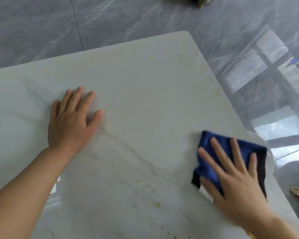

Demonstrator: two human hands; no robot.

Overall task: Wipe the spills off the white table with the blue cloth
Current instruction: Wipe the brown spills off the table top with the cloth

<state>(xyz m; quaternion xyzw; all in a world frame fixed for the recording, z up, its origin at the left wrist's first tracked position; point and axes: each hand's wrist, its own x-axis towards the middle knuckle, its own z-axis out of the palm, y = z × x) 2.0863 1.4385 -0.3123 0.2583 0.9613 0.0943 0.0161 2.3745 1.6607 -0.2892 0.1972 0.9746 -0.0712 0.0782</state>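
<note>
Head view: your right hand (235, 185) lies flat on the blue cloth (212, 152), fingers straight and spread, pressing it to the worktop (145, 94). No pinch, palm carries it. The hand is motion-blurred. The cloth is folded and sits near the worktop's right edge; its far-right corner reaches close to that edge, where a rounded white lip (264, 144) sticks out.

Your left hand (71, 121) is planted flat on the worktop, well left of the cloth, fingers straight and slightly fanned, holding nothing.

Spills: yellow crumbs (145, 188) scattered on the near part of the worktop, between your forearms and just left of the cloth. More specks (171, 236) run to the bottom of the frame. A faint yellowish smear (207, 73) runs along the right edge toward the rounded far corner.

Room: the broad middle and far part of the worktop carries only your left hand. The far edge and right edge both drop to a glossy grey tiled floor (128, 18). A brown scrap (297, 193) lies past the right edge, near your right hand; whether it rests on the floor or on something else, you can't tell from here.
</note>
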